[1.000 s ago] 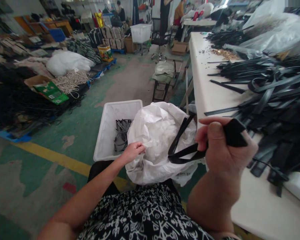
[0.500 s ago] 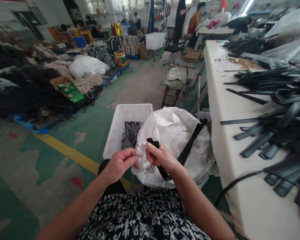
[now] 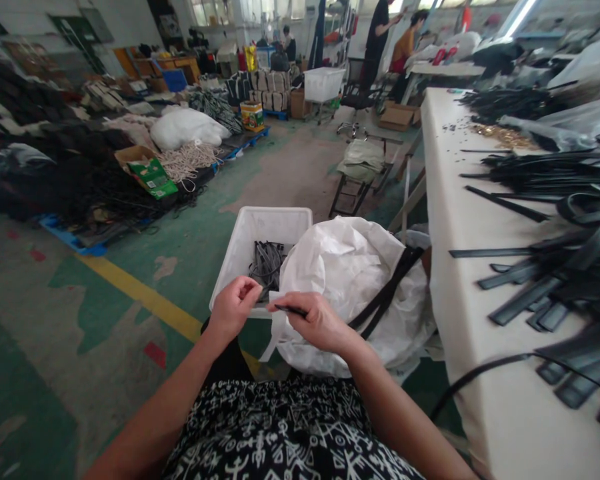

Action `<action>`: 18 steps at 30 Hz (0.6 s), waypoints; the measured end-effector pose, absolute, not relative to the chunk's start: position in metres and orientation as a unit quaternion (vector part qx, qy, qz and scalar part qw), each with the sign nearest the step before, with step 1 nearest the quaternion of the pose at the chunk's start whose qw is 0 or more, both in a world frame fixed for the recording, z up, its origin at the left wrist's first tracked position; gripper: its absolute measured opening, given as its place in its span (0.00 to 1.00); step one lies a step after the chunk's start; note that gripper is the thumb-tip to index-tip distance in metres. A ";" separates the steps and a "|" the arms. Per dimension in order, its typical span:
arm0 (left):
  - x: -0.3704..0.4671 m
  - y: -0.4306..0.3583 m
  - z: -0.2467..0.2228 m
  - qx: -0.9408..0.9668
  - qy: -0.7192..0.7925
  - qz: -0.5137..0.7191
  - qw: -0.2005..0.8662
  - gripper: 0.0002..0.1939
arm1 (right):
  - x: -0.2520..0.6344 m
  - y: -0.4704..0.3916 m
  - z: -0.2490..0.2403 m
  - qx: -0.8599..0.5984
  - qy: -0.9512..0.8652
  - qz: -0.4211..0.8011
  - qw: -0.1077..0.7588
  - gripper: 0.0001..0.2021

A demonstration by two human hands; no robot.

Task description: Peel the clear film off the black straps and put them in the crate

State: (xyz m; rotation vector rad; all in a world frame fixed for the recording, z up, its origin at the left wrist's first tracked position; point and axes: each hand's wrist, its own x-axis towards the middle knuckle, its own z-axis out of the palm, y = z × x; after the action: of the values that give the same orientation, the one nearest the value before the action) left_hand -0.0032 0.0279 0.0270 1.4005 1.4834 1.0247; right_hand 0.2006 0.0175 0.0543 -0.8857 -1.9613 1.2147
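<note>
My right hand (image 3: 315,321) is closed around the end of a black strap (image 3: 404,270), whose doubled length trails behind the wrist over a white woven-plastic sack (image 3: 337,257). A narrow white strip (image 3: 274,337) hangs below the fingertips of that hand; what it is attached to is unclear. To its left, my left hand (image 3: 233,305) is raised with thumb and fingers pinched together, a small gap from the right fingertips. Whatever sits in that pinch is hidden. Just beyond both hands is a white plastic bin (image 3: 230,253) holding thin dark-grey straps (image 3: 267,263).
On my right, a cream-covered table (image 3: 443,293) carries piles of black straps (image 3: 520,293) and small gold metal pieces (image 3: 503,135). A black cable (image 3: 480,377) loops over its edge. Ahead stands a low stool (image 3: 363,163). Loaded pallets (image 3: 73,233) line the left; several people work farther back.
My hands have drawn apart slightly, the left moving up and left off the sack. My right hand has turned palm-down with the strap. The white strip now hangs visible beneath it.
</note>
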 end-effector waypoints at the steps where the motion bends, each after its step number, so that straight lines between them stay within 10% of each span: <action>1: -0.005 0.025 0.028 0.542 0.587 0.388 0.459 0.16 | 0.201 0.019 0.051 -0.341 -0.763 0.438 0.331 0.23; 6: 0.007 0.001 0.026 0.470 0.471 0.273 0.695 0.20 | 0.200 0.027 0.038 -0.358 -0.771 0.404 0.337 0.20; 18: 0.012 0.002 0.022 0.255 0.451 0.452 0.726 0.13 | 0.209 0.031 0.038 -0.446 -0.695 0.489 0.281 0.15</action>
State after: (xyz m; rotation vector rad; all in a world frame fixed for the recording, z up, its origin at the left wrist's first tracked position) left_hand 0.0120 0.0018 0.0216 0.5634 0.9937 0.9969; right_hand 0.2095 0.0311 0.0385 -1.1960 -1.8612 1.3105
